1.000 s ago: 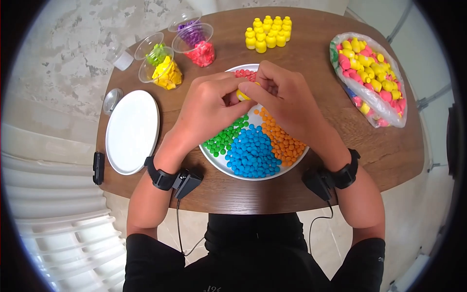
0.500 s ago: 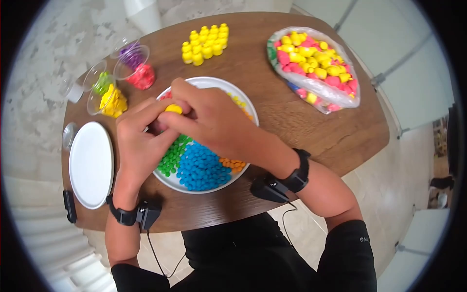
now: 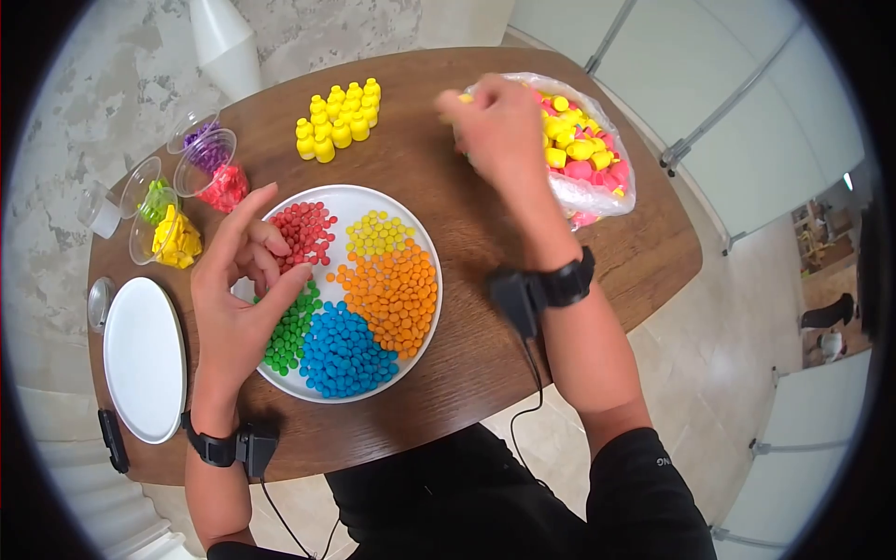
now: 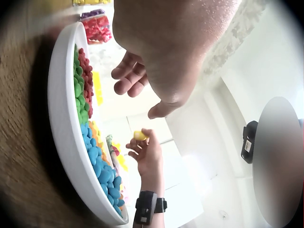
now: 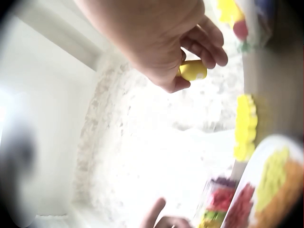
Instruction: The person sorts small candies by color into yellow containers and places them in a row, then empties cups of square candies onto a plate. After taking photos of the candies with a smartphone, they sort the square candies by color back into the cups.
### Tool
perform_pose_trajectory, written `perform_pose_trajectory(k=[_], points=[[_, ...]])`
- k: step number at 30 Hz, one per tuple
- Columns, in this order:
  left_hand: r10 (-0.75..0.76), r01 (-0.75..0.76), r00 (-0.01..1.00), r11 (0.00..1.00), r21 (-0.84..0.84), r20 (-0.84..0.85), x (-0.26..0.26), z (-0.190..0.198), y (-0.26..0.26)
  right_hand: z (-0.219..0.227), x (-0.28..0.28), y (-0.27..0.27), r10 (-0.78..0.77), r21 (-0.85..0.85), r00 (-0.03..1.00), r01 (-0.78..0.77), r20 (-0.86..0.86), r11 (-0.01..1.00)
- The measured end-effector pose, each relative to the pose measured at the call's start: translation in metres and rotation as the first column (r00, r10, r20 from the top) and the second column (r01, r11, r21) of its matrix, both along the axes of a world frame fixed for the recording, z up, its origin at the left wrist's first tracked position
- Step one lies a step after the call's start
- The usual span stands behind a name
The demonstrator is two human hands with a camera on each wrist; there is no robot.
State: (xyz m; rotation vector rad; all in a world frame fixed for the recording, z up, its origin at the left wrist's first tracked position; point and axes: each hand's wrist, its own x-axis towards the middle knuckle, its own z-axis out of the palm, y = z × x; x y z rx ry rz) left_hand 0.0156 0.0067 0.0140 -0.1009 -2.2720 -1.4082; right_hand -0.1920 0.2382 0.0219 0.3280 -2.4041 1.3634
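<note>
On the left of the wooden surface [image 3: 653, 252], a white plate [image 3: 145, 359] lies near clear cups [image 3: 205, 159] of yellow, green, red and purple pieces. The left hand [image 3: 233, 303] hovers over the left side of a round plate [image 3: 343, 200], its grip released, fingers loosely bent. That plate bears red, green, blue, orange and yellow candies [image 3: 397, 294] (each colour in its own patch). Beyond it, yellow bottles [image 3: 338, 119] stand upright in a tight group. Farther right, the right hand [image 3: 504, 131] pinches a small yellow piece [image 5: 193, 70] in its grip, at the left side of a clear bag [image 3: 583, 194] of yellow and pink pieces.
</note>
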Motion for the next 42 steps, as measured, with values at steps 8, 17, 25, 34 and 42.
perform_pose_trajectory(k=[8, 17, 25, 34, 42], points=[[0.021, -0.023, 0.999, 0.999, -0.048, -0.037, 0.0, 0.002, 0.001, -0.004, -0.033, 0.055, -0.471, 0.337, 0.859, 0.512, -0.2, 0.79], [0.035, -0.056, 0.993, 0.98, -0.192, -0.111, -0.002, -0.001, -0.01, -0.039, -0.006, -0.034, 0.321, 0.375, 0.811, -0.136, -0.489, 0.917], [0.033, -0.106, 0.975, 0.937, -0.333, -0.22, -0.003, -0.006, -0.018, -0.041, -0.012, -0.049, 0.533, 0.366, 0.827, -0.446, -0.181, 0.817], [0.079, -0.277, 0.926, 0.807, -0.522, -0.369, -0.002, -0.002, -0.032, -0.027, -0.043, -0.082, 0.413, 0.546, 0.91, -0.329, -0.034, 0.771], [0.014, -0.151, 0.967, 0.836, -0.528, -0.255, -0.003, -0.012, -0.031, -0.026, -0.029, -0.056, 0.465, 0.423, 0.885, -0.427, 0.016, 0.799]])
